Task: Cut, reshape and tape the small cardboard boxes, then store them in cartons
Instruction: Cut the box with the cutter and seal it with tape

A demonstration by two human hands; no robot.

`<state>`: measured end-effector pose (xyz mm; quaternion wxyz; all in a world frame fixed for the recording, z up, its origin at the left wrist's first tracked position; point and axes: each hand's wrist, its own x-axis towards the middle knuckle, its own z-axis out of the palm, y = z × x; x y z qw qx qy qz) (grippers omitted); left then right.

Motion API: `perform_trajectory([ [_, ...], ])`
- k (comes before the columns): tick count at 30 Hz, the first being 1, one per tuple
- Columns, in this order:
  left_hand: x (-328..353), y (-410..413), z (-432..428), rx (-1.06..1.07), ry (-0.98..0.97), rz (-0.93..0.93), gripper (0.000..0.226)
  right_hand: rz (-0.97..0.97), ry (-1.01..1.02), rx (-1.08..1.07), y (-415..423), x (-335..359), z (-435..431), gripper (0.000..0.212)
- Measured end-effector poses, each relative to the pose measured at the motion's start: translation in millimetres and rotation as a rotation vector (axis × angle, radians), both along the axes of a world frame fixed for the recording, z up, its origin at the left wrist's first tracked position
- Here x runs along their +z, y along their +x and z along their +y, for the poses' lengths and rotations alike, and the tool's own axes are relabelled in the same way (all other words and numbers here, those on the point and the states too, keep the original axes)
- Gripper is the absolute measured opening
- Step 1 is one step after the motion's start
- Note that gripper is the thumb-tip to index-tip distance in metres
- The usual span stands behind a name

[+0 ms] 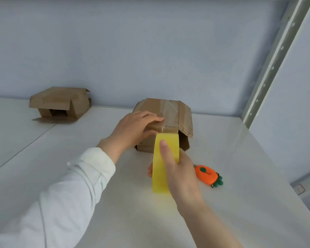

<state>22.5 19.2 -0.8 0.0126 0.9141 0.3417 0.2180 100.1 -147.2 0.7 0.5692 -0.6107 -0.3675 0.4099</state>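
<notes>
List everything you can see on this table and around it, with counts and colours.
taped box: one, brown, table centre
open box: one, brown, back left by the wall
tape roll: one, yellow, in front of the taped box
carrot-shaped object: one, orange and green, right of the tape roll
table: one, white
shelf upright: one, pale grey, right side
left hand: one, white sleeve, holds the taped box's front edge
right hand: one, grips the tape roll

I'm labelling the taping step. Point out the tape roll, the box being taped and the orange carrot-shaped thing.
tape roll (158, 167): head view, on its yellow outer face, left part.
box being taped (168, 111): head view, on its taped top.
orange carrot-shaped thing (204, 173): head view, on its orange body.
</notes>
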Motion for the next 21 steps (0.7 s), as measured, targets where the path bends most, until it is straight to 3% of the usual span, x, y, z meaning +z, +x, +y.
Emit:
perform_trajectory([
  [5, -1.9, 4.9, 4.3, 0.06, -0.033, 0.001, 0.047, 0.143, -0.134, 0.065, 10.2, 8.8, -5.8, 0.038],
  [9, 6.1, 6.3, -3.3, 0.062, -0.189, -0.002, 0.051, 0.168, -0.173, 0.138, 12.5, 14.6, -4.2, 0.037],
  [12, 12.3, 6.8, -37.2, 0.202, -0.236, -0.447, 0.036, 0.112, -0.248, 0.162, 14.8, 10.3, -3.5, 0.05],
  [14, 9.3, 5.3, -60.0, 0.319, -0.418, -0.679, 0.03, 0.052, -0.289, 0.149, 20.7, 7.8, -5.9, 0.061],
  [16, 3.0, 4.3, -71.3, 0.29, -0.849, -0.672, 0.042, 0.01, -0.248, 0.044, 33.3, 5.4, -9.7, 0.06],
  [18, 1.9, 3.4, -75.3, 0.22, -1.184, -0.62, 0.037, -0.236, -0.224, -0.179, 56.1, -4.5, -13.1, 0.055],
  [21, 0.8, 3.8, -73.0, 0.207, -1.308, -0.636, 0.023, -0.784, -0.453, -0.227, 90.5, -26.7, -16.1, 0.05],
])
